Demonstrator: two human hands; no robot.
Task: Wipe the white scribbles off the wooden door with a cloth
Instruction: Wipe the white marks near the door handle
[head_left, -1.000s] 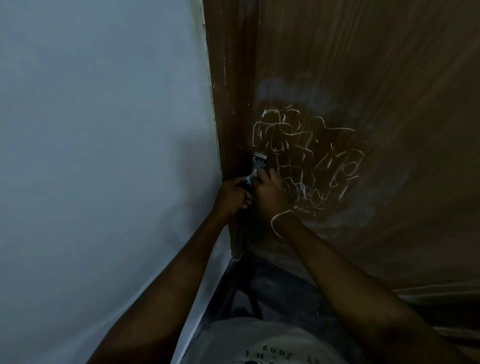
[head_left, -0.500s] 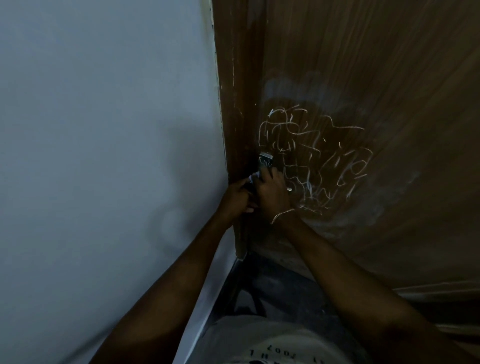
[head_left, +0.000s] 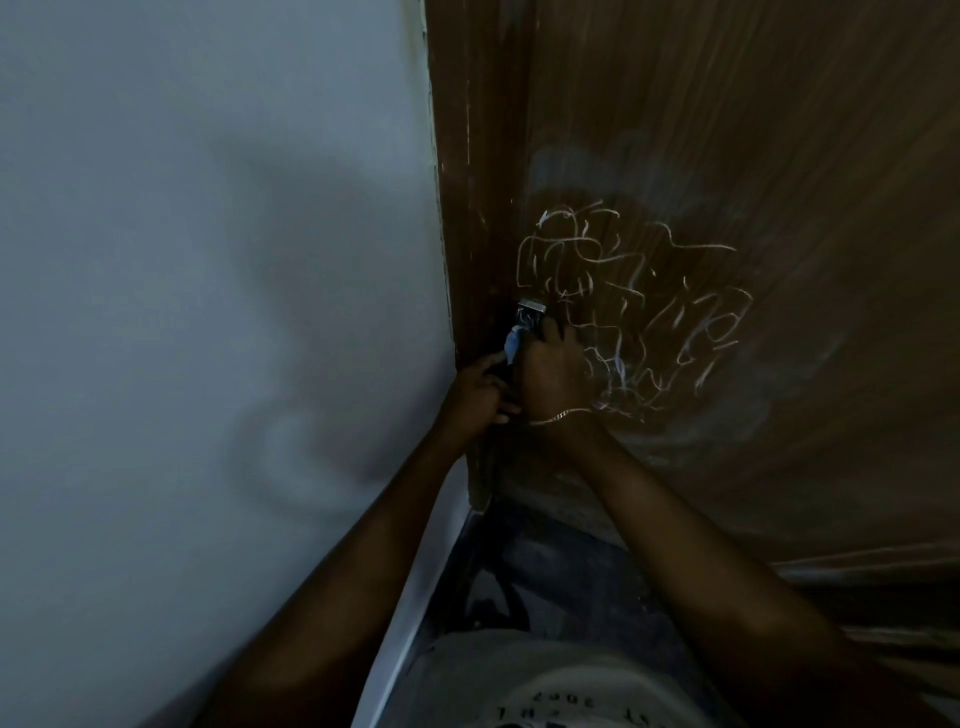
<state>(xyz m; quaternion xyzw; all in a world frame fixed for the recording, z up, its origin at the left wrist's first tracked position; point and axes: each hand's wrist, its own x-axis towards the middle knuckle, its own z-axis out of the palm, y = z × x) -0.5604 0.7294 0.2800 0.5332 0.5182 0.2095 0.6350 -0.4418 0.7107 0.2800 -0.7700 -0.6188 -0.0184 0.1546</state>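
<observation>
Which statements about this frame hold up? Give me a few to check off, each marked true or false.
1. White scribbles show on the wooden door. True.
2. The right hand is at the right edge of the scribbles. False: it is at their left edge, near the door's side.
3. The right hand grips a small blue-and-white item. True, though the dim picture does not show whether it is a cloth.
4. A bracelet is on the left wrist. False: it is on the right wrist.
5. The left hand sits close beside the right hand. True.
</observation>
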